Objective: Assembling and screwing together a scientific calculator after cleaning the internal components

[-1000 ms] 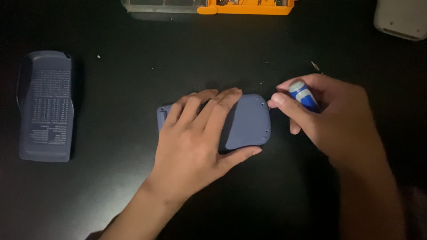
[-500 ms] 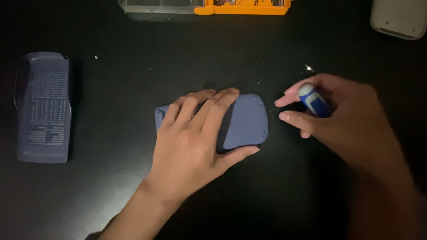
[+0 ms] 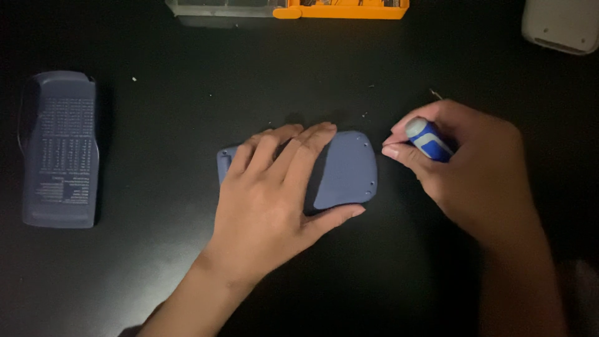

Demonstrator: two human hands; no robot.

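Note:
A slate-blue plastic device (image 3: pixel 349 168) lies back side up in the middle of the black table, with small screw holes near its rounded right end. My left hand (image 3: pixel 274 187) lies flat on its left part, fingers spread and thumb under its lower edge. My right hand (image 3: pixel 465 168) is just right of the device, fingers closed around a blue-and-white screwdriver handle (image 3: pixel 427 140). The screwdriver's tip is hidden by my fingers.
A slate-blue plastic cover (image 3: pixel 59 146) with printed text lies at the far left. An orange and clear parts box (image 3: pixel 287 7) sits at the top edge. A white-grey object (image 3: pixel 561 25) is at the top right corner. Tiny specks (image 3: pixel 435 94) lie near my right hand.
My right hand with the screwdriver has drawn away from the device's right end, moving a little to the right. My left hand stays pressed on the device.

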